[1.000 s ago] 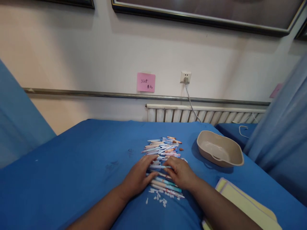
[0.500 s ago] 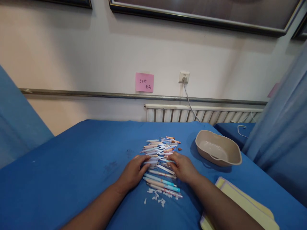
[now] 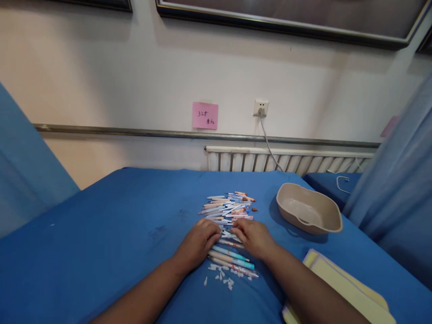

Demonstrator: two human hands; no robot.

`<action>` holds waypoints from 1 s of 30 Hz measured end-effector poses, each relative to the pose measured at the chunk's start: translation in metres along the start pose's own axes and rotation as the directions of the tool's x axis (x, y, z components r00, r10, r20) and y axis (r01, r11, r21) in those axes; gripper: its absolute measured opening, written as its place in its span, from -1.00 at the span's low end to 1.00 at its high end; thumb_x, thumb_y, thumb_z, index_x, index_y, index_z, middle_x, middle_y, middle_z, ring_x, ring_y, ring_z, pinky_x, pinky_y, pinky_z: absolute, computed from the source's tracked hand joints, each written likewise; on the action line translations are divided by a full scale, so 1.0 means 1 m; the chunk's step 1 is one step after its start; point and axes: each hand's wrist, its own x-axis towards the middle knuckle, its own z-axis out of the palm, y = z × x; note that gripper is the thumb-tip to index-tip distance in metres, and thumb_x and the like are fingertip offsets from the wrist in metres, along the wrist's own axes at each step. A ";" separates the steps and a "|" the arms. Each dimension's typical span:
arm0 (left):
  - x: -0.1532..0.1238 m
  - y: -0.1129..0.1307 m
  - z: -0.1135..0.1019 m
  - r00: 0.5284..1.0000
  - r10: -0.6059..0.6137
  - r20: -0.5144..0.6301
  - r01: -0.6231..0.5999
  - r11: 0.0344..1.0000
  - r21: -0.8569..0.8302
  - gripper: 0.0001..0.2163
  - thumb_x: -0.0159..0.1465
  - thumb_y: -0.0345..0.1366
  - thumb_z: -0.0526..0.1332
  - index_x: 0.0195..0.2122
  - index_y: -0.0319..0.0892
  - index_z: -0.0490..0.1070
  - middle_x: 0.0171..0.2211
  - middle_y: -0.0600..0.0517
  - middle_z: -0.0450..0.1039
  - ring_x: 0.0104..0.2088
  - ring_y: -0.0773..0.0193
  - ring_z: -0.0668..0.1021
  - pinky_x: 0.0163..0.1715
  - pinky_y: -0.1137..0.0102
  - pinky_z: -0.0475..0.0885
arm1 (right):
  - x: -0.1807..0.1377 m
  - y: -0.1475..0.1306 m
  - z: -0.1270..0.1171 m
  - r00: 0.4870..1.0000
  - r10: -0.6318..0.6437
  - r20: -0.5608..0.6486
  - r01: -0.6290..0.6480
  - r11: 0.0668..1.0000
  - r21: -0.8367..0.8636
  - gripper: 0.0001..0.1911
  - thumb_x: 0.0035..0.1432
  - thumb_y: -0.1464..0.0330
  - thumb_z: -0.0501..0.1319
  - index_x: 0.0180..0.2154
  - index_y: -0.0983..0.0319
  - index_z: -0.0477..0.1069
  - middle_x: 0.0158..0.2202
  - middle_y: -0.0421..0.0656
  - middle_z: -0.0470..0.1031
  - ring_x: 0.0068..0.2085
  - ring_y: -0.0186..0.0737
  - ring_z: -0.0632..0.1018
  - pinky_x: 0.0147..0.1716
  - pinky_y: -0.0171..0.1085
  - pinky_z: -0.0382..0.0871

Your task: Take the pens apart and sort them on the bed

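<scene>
A pile of several pens [image 3: 227,208] in white, blue and orange lies on the blue-covered table [image 3: 101,234]. My left hand [image 3: 198,242] rests at the pile's near left, fingers curled inward. My right hand [image 3: 254,236] sits opposite it, fingers curled toward the left hand. Both hands close on a pen [image 3: 227,233] between their fingertips, close together. A few teal and beige pens [image 3: 232,258] lie just below the hands. Small white caps [image 3: 222,278] are scattered nearest me.
An empty beige bowl [image 3: 332,224] stands to the right of the pile. A folded yellow cloth [image 3: 340,283] lies at the near right. Blue curtains [image 3: 398,189] hang at both sides. On the wall behind are a radiator [image 3: 286,161], a socket [image 3: 261,108] and a pink note [image 3: 205,115].
My hands slid up the pile half a second ago, then drew closer together, fingertips nearly meeting over one pen. The pens near me shifted slightly.
</scene>
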 end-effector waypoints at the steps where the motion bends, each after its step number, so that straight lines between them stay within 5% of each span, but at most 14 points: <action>1: 0.000 -0.001 0.000 1.000 -0.002 -0.004 0.002 1.000 -0.002 -0.88 0.29 -0.31 0.08 -0.28 -0.13 0.40 -0.26 0.02 0.45 -0.19 0.21 0.42 -0.13 0.31 0.29 | 0.000 0.001 0.000 1.000 0.023 -0.010 -0.023 1.000 -0.001 -0.70 0.25 0.16 -0.02 -0.24 0.16 0.39 -0.30 -0.17 0.54 -0.27 -0.21 0.51 -0.36 -0.34 0.16; 7: 0.000 -0.001 0.001 0.999 0.036 0.018 -0.036 0.999 -0.016 -0.90 0.27 -0.33 0.11 -0.26 -0.11 0.41 -0.21 0.01 0.44 -0.13 0.20 0.41 -0.08 0.28 0.28 | 0.000 -0.003 0.004 1.000 0.010 -0.027 -0.009 0.998 0.057 -0.69 0.26 0.15 -0.04 -0.29 0.17 0.38 -0.32 -0.16 0.53 -0.30 -0.26 0.49 -0.36 -0.36 0.14; 15: 0.000 -0.005 0.002 1.000 -0.014 0.010 0.013 0.997 0.071 -0.91 0.26 -0.36 0.10 -0.29 -0.13 0.38 -0.23 0.01 0.43 -0.17 0.17 0.40 -0.12 0.26 0.28 | 0.003 0.016 -0.006 0.988 0.144 -0.057 -0.150 0.982 -0.119 -0.63 0.30 0.21 -0.12 -0.28 0.21 0.38 -0.29 -0.07 0.51 -0.26 -0.19 0.48 -0.33 -0.30 0.16; 18: 0.000 -0.005 0.003 1.000 -0.027 -0.009 0.028 0.997 0.079 -0.91 0.27 -0.35 0.09 -0.30 -0.13 0.37 -0.26 0.01 0.43 -0.19 0.18 0.40 -0.14 0.28 0.29 | -0.001 0.013 -0.009 0.992 0.077 -0.104 -0.091 0.985 -0.145 -0.74 0.25 0.26 -0.02 -0.27 0.22 0.38 -0.24 -0.06 0.47 -0.20 -0.17 0.44 -0.24 -0.28 0.18; 24: -0.001 0.002 -0.002 0.994 -0.013 -0.105 0.011 1.000 -0.025 -0.87 0.31 -0.32 0.03 -0.30 -0.13 0.35 -0.29 0.03 0.42 -0.22 0.23 0.41 -0.15 0.33 0.29 | -0.005 -0.005 -0.004 0.984 -0.162 0.066 0.166 0.984 -0.062 -0.77 0.16 0.30 0.13 -0.12 0.15 0.38 -0.17 -0.14 0.46 -0.10 -0.17 0.40 -0.12 -0.28 0.16; 30: -0.001 -0.007 -0.002 0.992 -0.066 -0.108 0.067 0.998 0.008 -0.88 0.29 -0.34 0.06 -0.34 -0.14 0.37 -0.28 0.02 0.43 -0.21 0.22 0.42 -0.15 0.31 0.31 | -0.002 0.008 -0.007 0.994 -0.011 0.108 0.038 0.965 -0.258 -0.78 0.17 0.42 0.06 -0.18 0.20 0.43 -0.21 -0.05 0.46 -0.14 -0.10 0.40 -0.14 -0.21 0.15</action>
